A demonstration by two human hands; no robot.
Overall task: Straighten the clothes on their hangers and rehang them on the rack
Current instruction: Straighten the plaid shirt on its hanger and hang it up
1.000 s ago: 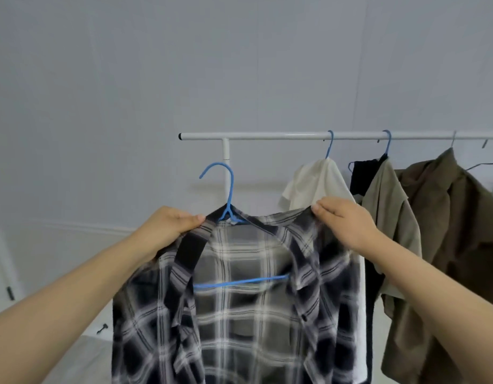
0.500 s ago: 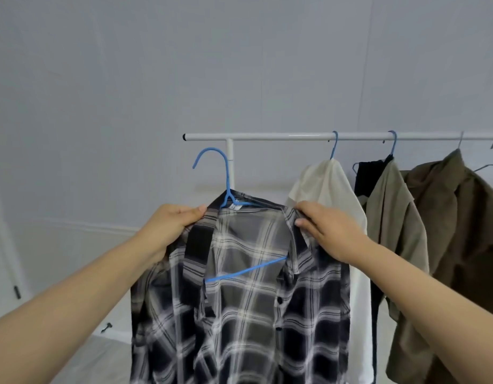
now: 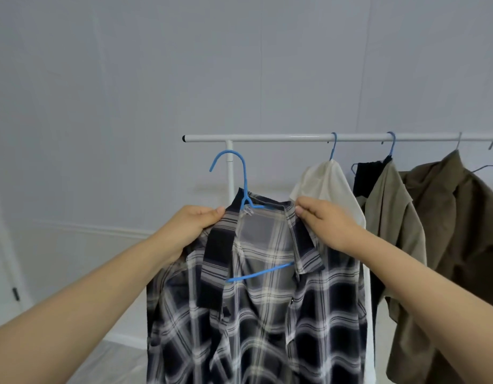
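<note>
Left hand: The left hand (image 3: pixel 196 227) pinches the near shoulder of the plaid shirt (image 3: pixel 262 306), thumb on top and fingers curled under the cloth, taking part of the garment's weight.

Right hand: The right hand (image 3: pixel 321 221) clamps the opposite shoulder at the collar edge, fingers folded over the fabric; the two grips appear meant to spread the shoulders evenly across the hanger.

Plaid shirt: It hangs open-fronted between the hands, below and in front of the rack rail (image 3: pixel 281 138), collar turned up and one front panel folded over, so the straightening looks unfinished.

Blue hanger: The blue hanger (image 3: pixel 241 184) sits inside the shirt, its hook free in the air just under the rail's left end, its lower bar tilted, a sign the shirt is not yet squared on it.

Rack rail: The white bar runs rightward from its capped end, with the upright post directly behind the held hanger.

Neighbours on the rail: A cream shirt (image 3: pixel 327 189) hangs nearest, partly behind the right hand, then a black garment (image 3: pixel 366 177), a khaki shirt (image 3: pixel 392 217) and an olive jacket (image 3: pixel 456 231) farther along.

Open spot: The bare stretch of rail left of the cream shirt seems the likely place for rehanging.
</note>
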